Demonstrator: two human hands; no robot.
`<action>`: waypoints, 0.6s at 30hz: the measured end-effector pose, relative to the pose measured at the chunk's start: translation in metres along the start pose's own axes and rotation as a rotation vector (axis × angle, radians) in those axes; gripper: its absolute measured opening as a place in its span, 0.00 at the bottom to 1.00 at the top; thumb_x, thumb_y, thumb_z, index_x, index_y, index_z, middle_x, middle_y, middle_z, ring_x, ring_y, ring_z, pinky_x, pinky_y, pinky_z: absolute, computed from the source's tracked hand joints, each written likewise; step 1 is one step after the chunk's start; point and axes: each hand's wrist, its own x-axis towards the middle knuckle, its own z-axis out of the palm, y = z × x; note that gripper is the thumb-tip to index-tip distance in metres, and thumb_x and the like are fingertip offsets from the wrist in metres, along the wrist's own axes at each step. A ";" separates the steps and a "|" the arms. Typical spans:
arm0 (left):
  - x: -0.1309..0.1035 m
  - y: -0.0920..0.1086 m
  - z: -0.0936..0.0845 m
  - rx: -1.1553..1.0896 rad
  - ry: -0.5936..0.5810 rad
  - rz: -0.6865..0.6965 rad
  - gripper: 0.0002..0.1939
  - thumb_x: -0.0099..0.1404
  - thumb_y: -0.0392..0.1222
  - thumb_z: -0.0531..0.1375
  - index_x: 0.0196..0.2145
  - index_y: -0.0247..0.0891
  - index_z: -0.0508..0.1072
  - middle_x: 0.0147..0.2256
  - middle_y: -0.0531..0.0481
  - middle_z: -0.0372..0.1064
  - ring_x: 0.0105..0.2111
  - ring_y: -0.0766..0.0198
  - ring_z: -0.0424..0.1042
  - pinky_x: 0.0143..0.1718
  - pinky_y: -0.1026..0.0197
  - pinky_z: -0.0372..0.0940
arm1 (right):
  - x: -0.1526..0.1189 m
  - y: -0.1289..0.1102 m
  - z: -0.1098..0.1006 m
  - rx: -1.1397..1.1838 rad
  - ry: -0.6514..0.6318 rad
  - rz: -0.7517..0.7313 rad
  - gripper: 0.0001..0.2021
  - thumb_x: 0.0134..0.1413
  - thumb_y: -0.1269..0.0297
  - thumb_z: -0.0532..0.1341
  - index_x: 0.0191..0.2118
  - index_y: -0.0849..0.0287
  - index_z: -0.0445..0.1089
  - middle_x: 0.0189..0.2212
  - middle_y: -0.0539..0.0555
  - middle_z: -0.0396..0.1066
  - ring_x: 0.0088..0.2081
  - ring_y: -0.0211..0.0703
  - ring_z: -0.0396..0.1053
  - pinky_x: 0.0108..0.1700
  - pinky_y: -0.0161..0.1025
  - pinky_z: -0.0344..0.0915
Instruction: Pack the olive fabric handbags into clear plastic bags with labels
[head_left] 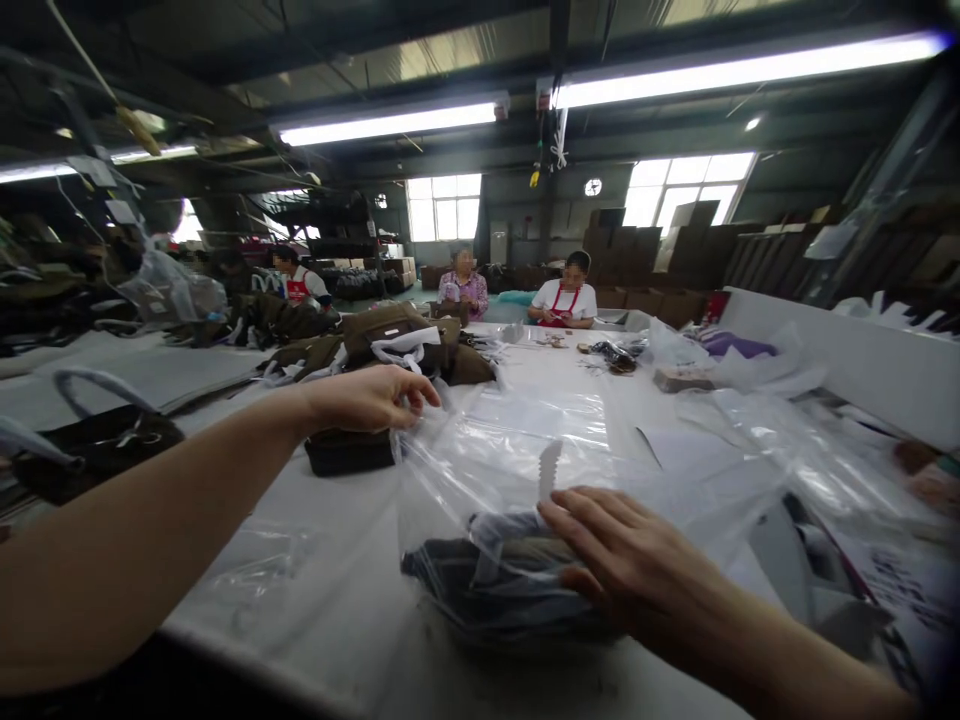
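A dark handbag [495, 590] with wrapped handles lies inside a clear plastic bag [457, 480] in front of me on the white table. My left hand [367, 398] reaches across from the left, its fingers curled and closed at the far left edge of the plastic. On the near right side, my right hand [622, 550] rests over the plastic and the handbag, fingers stretched out. A pale strip with a notched edge [550, 468] sticks up just beyond its fingertips.
Brown bags [397, 335] are heaped behind my left hand. A dark handbag with wrapped handles [97, 440] stands at left. Loose clear plastic [795, 450] covers the right side beside a white partition [847, 360]. Two people sit at the table's far end; another is farther left.
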 end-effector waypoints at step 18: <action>-0.010 -0.018 -0.003 0.398 0.071 0.315 0.28 0.53 0.55 0.62 0.52 0.50 0.66 0.61 0.49 0.48 0.58 0.49 0.53 0.56 0.51 0.53 | 0.072 0.087 0.018 0.825 -0.694 0.356 0.10 0.51 0.65 0.55 0.31 0.63 0.73 0.23 0.48 0.67 0.25 0.35 0.62 0.30 0.32 0.57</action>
